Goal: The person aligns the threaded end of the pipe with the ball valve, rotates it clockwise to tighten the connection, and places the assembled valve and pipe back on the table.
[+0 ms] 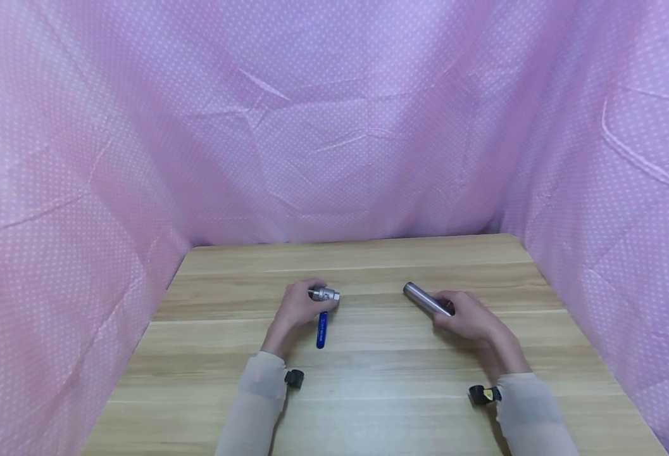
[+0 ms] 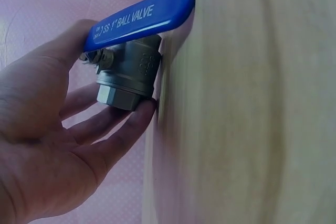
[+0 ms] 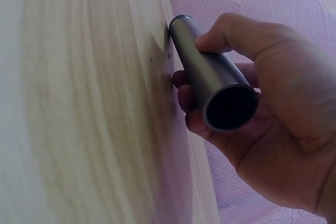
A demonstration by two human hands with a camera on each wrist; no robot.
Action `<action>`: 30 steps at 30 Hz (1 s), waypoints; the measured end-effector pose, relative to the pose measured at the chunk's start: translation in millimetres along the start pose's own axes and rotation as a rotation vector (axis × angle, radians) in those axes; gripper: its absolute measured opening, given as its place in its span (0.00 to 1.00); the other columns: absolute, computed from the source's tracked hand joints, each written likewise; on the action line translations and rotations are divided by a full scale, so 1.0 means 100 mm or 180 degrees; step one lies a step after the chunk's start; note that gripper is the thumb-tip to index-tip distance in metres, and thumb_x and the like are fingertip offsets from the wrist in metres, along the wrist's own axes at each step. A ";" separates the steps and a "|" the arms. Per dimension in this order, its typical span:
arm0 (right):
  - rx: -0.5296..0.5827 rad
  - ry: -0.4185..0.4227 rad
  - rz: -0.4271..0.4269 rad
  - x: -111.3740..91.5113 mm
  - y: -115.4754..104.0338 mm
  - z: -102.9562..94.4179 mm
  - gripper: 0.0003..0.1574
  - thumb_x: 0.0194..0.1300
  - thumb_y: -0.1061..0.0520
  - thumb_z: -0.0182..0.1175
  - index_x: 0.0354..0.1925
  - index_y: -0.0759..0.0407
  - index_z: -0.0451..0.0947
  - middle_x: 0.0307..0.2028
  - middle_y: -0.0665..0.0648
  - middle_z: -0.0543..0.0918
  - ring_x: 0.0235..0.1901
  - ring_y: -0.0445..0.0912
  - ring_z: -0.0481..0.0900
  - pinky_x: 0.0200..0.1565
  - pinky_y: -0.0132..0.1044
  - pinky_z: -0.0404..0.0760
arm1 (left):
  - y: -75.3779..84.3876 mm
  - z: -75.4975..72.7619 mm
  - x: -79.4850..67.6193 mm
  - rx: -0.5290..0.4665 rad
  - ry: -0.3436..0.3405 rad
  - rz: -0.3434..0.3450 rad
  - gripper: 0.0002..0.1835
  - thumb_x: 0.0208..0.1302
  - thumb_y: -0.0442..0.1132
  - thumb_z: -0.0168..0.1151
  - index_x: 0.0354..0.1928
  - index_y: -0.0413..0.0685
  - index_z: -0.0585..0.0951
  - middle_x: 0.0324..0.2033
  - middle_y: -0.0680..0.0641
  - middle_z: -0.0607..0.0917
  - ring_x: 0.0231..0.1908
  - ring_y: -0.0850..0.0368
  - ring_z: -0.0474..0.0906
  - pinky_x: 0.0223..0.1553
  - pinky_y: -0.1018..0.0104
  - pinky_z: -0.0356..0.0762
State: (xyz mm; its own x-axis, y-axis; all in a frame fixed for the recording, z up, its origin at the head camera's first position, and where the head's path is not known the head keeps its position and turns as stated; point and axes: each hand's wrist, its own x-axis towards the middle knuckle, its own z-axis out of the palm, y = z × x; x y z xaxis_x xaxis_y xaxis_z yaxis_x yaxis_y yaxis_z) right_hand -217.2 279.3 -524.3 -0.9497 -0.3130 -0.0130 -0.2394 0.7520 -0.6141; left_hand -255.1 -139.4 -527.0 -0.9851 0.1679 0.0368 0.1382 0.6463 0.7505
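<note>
At the left of the table, my left hand (image 1: 302, 305) holds a steel ball valve (image 1: 326, 294) between thumb and fingers. Its blue lever handle (image 2: 144, 18), printed "SS 1" BALL VALVE", points back toward me in the head view. In the left wrist view the fingers curl beneath the hexagonal end of the valve body (image 2: 128, 72). My right hand (image 1: 468, 315) grips a smooth metal pipe (image 1: 423, 298) on the other side. The thumb lies along the pipe's top and the fingers wrap below it. One open, hollow end (image 3: 230, 107) faces the right wrist camera.
Both hands work low over a wood-grain table (image 1: 368, 392). Pink polka-dot cloth (image 1: 334, 126) hangs behind the table and along both sides. A small black camera (image 1: 295, 379) sits at the left wrist, another (image 1: 484, 395) at the right wrist.
</note>
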 end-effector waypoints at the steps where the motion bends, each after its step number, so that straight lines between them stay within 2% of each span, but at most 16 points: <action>1: -0.0028 0.0032 -0.0027 0.00 0.01 0.00 0.25 0.69 0.56 0.73 0.62 0.59 0.88 0.39 0.51 0.91 0.37 0.43 0.82 0.42 0.36 0.81 | 0.00 0.00 0.00 -0.0024 0.0004 -0.0005 0.30 0.62 0.49 0.86 0.63 0.45 0.90 0.50 0.44 0.95 0.46 0.52 0.89 0.52 0.57 0.88; 5: -0.0064 0.0166 -0.0075 0.00 0.03 0.01 0.20 0.76 0.53 0.72 0.62 0.57 0.89 0.43 0.53 0.93 0.40 0.43 0.84 0.47 0.41 0.84 | 0.00 0.00 0.00 -0.0123 -0.0011 -0.0025 0.31 0.60 0.49 0.88 0.63 0.44 0.90 0.50 0.44 0.95 0.46 0.53 0.89 0.52 0.58 0.88; 13: 0.0221 0.0380 0.0116 -0.06 0.00 0.00 0.20 0.82 0.47 0.67 0.64 0.55 0.87 0.46 0.55 0.93 0.42 0.46 0.88 0.54 0.49 0.91 | -0.01 0.01 0.01 -0.0313 -0.0084 -0.0024 0.33 0.58 0.51 0.89 0.62 0.44 0.90 0.50 0.45 0.95 0.45 0.55 0.89 0.51 0.60 0.89; 17: 0.0250 0.0539 0.0079 -0.06 -0.03 -0.01 0.22 0.82 0.45 0.68 0.65 0.54 0.87 0.48 0.57 0.94 0.44 0.47 0.89 0.53 0.45 0.90 | 0.01 0.01 0.00 -0.0455 -0.0034 -0.0129 0.32 0.58 0.51 0.89 0.62 0.45 0.91 0.52 0.44 0.95 0.47 0.53 0.89 0.49 0.63 0.88; 22: 0.0466 0.0879 -0.0190 -0.02 -0.10 -0.03 0.20 0.78 0.53 0.73 0.62 0.58 0.87 0.49 0.61 0.95 0.42 0.42 0.88 0.47 0.32 0.88 | 0.10 -0.03 -0.02 -0.0862 0.0002 -0.0320 0.33 0.59 0.53 0.88 0.65 0.52 0.90 0.57 0.45 0.93 0.54 0.50 0.89 0.52 0.62 0.88; 25: 0.0678 0.1019 -0.0353 0.00 -0.17 -0.06 0.19 0.76 0.57 0.75 0.61 0.60 0.88 0.49 0.62 0.95 0.40 0.36 0.87 0.43 0.27 0.87 | 0.17 -0.08 -0.02 -0.1163 -0.0053 -0.0338 0.34 0.59 0.54 0.88 0.67 0.57 0.89 0.60 0.44 0.91 0.58 0.47 0.88 0.53 0.61 0.89; 30: 0.0893 0.1084 -0.0472 -0.03 -0.34 -0.13 0.20 0.74 0.59 0.76 0.61 0.59 0.89 0.50 0.64 0.95 0.39 0.32 0.85 0.40 0.26 0.86 | 0.29 -0.13 -0.03 -0.1628 -0.0127 -0.0281 0.31 0.60 0.49 0.88 0.65 0.61 0.89 0.66 0.42 0.86 0.59 0.45 0.91 0.52 0.60 0.92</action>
State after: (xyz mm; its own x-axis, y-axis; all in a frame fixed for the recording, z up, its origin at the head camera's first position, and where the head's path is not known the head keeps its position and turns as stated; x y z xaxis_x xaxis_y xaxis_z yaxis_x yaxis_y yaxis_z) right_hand -208.6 262.4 -493.4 -0.9328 -0.1616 0.3221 -0.3583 0.5129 -0.7801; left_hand -249.4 -131.3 -496.9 -0.9847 0.1639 -0.0589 -0.0227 0.2144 0.9765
